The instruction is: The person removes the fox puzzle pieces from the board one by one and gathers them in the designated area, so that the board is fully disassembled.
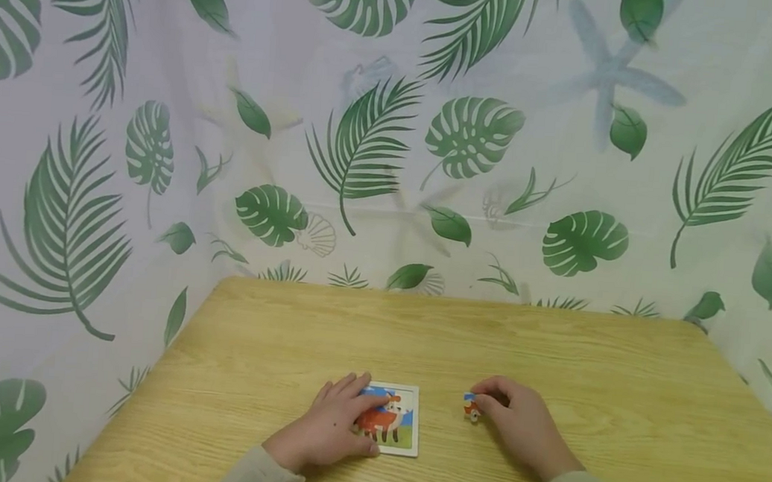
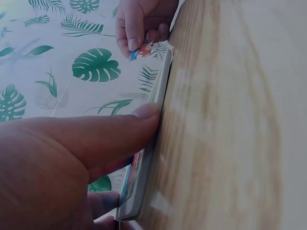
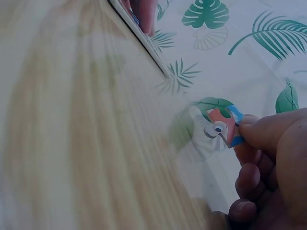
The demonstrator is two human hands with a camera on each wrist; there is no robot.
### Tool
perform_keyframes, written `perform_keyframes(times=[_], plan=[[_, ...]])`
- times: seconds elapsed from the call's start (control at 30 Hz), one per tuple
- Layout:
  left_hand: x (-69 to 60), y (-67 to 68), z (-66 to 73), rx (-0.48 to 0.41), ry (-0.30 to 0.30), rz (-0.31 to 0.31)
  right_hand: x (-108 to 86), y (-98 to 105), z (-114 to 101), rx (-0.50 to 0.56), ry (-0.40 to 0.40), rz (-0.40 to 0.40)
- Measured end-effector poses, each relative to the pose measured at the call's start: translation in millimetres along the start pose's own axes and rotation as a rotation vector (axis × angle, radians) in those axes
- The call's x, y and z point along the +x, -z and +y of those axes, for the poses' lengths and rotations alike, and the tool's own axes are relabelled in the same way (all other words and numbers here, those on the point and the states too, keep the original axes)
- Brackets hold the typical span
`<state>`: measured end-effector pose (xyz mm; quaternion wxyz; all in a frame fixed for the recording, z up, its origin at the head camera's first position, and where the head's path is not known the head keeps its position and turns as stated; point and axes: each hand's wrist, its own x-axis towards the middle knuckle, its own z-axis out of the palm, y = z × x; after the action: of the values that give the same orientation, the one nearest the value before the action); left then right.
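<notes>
White-framed fox jigsaw board (image 1: 416,422) flat on worktop (image 1: 285,338), left part covered by left hand (image 1: 333,425), pale gap upper right. Blue-and-orange jigsaw piece (image 1: 470,406), printed eye, pinched in right hand (image 1: 526,426), right of board, well apart.

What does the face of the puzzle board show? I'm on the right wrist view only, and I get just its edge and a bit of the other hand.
Observer: In the head view, the puzzle board shows a red-orange animal with dark legs.
Operator: Good. And how is it covered?
Observer: The left hand lies over its left side.
Operator: Which side of the puzzle board faces the piece?
Observer: Its right side, by the head view; the right hand holds the piece off that way, apart from it.
</notes>
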<state>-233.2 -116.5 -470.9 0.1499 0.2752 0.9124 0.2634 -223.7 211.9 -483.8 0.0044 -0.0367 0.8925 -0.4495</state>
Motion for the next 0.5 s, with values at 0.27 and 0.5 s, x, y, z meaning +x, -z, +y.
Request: perform_keyframes(times=[0.27,0.5], plan=[[-0.1,1.2,-0.5,-0.002,0.004,-0.001,-3.1,17.0,11.3,-0.032,-0.026,0.012],[0.1,0.2,-0.1,0.014,0.013,0.005,-7.4,31.1,21.1,-0.071,-0.051,0.021]])
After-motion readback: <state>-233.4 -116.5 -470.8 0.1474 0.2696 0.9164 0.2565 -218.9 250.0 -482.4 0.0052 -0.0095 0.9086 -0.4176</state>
